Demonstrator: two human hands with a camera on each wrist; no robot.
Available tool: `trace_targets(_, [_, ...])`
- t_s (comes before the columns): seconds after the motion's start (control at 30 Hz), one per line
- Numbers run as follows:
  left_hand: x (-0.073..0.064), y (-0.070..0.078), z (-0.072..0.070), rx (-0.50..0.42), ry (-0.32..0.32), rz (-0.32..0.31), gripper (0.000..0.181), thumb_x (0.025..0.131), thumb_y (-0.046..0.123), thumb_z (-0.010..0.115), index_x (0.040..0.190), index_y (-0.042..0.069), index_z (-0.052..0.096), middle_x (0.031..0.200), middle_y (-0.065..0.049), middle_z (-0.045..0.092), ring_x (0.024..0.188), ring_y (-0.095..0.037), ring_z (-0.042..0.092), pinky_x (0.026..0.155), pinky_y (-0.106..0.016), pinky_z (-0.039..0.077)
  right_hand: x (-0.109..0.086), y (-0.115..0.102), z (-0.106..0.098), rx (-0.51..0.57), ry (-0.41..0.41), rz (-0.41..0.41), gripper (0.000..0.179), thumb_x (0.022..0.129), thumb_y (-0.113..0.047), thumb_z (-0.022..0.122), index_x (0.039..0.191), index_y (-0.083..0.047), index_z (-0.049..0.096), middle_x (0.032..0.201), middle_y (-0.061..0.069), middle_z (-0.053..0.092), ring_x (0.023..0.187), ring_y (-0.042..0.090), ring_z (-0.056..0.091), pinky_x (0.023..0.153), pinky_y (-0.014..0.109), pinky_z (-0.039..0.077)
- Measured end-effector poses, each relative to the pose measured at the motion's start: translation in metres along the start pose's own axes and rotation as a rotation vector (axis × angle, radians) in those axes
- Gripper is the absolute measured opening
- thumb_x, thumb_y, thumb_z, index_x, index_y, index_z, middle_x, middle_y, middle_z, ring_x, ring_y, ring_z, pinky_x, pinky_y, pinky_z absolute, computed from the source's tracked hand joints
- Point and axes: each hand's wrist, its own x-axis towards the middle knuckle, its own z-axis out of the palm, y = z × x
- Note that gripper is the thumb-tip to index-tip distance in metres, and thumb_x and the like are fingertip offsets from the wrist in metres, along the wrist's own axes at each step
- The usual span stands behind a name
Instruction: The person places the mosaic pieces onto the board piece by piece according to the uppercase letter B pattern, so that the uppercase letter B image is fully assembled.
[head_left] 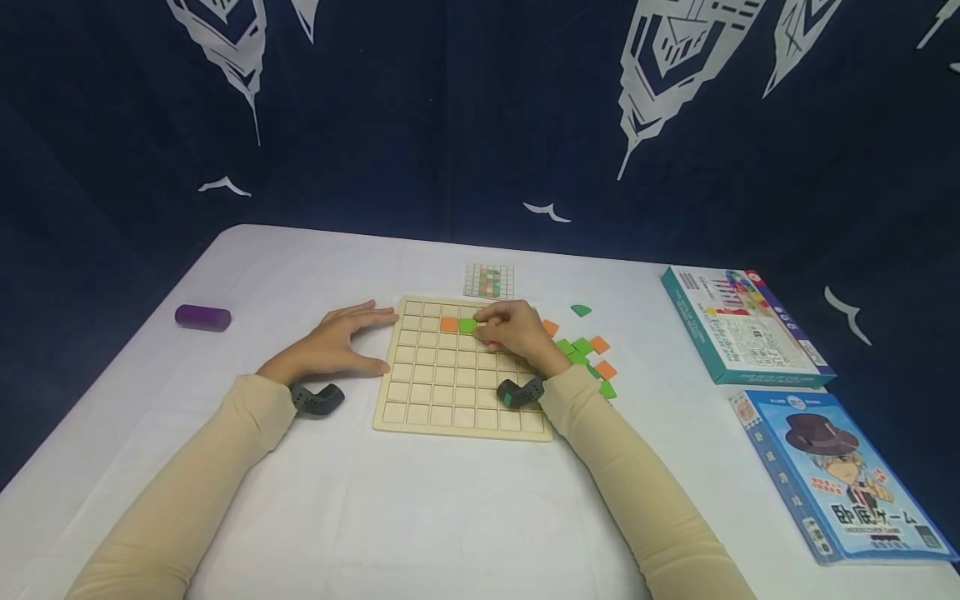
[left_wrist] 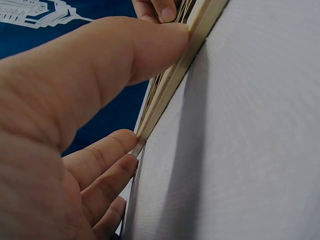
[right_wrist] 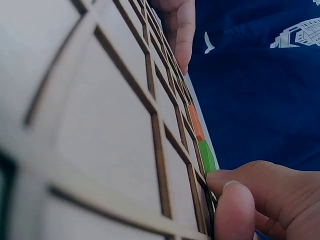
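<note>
A light wooden grid board (head_left: pixel 427 393) lies on the table. In its upper rows an orange square tile (head_left: pixel 448 324) sits in a cell, with a green square tile (head_left: pixel 467 326) beside it on the right. My right hand (head_left: pixel 517 332) pinches the green tile at its right edge; in the right wrist view, fingertips (right_wrist: pixel 220 181) touch the tile's near end. With thumb and fingers spread, my left hand (head_left: pixel 341 340) rests against the board's left edge, and the left wrist view shows the thumb (left_wrist: pixel 160 47) touching the rim.
Behind the board lies a small pattern card (head_left: pixel 489 281). Loose green and orange tiles (head_left: pixel 606 370) are scattered at the board's right, with a green quarter-round piece (head_left: pixel 581 310) farther back. A purple cylinder (head_left: pixel 202 317) lies left; a teal box (head_left: pixel 750 325) and a blue game box (head_left: pixel 843 475) lie right.
</note>
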Motion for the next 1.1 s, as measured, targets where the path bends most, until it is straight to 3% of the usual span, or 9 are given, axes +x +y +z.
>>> trace_targets(0.47, [0.000, 0.001, -0.001, 0.013, 0.010, 0.016, 0.097, 0.079, 0.041, 0.092, 0.160, 0.007, 0.053, 0.171, -0.013, 0.043, 0.165, -0.040, 0.017, 0.130, -0.069, 0.007, 0.001, -0.001, 0.000, -0.015, -0.010, -0.025, 0.025, 0.096, 0.002, 0.076, 0.120, 0.009, 0.072, 0.078, 0.002, 0.065, 0.060, 0.008, 0.065, 0.061, 0.018, 0.061])
trace_targets(0.77, [0.000, -0.001, -0.001, 0.018, 0.007, 0.019, 0.096, 0.079, 0.041, 0.092, 0.160, 0.007, 0.052, 0.171, -0.012, 0.042, 0.165, -0.040, 0.017, 0.131, -0.068, 0.007, 0.001, 0.000, 0.000, -0.008, -0.025, -0.035, 0.032, 0.096, 0.002, 0.075, 0.127, 0.008, 0.072, 0.080, 0.003, 0.063, 0.063, 0.009, 0.065, 0.062, 0.018, 0.061])
trace_targets(1.1, [0.000, 0.000, -0.001, 0.010, 0.003, 0.037, 0.096, 0.079, 0.040, 0.092, 0.160, 0.006, 0.053, 0.171, -0.013, 0.043, 0.165, -0.040, 0.017, 0.131, -0.067, 0.006, 0.001, -0.001, -0.012, 0.078, -0.106, -0.021, 0.033, 0.102, -0.005, 0.069, 0.132, 0.008, 0.069, 0.088, 0.005, 0.070, 0.074, 0.014, 0.063, 0.069, 0.023, 0.062])
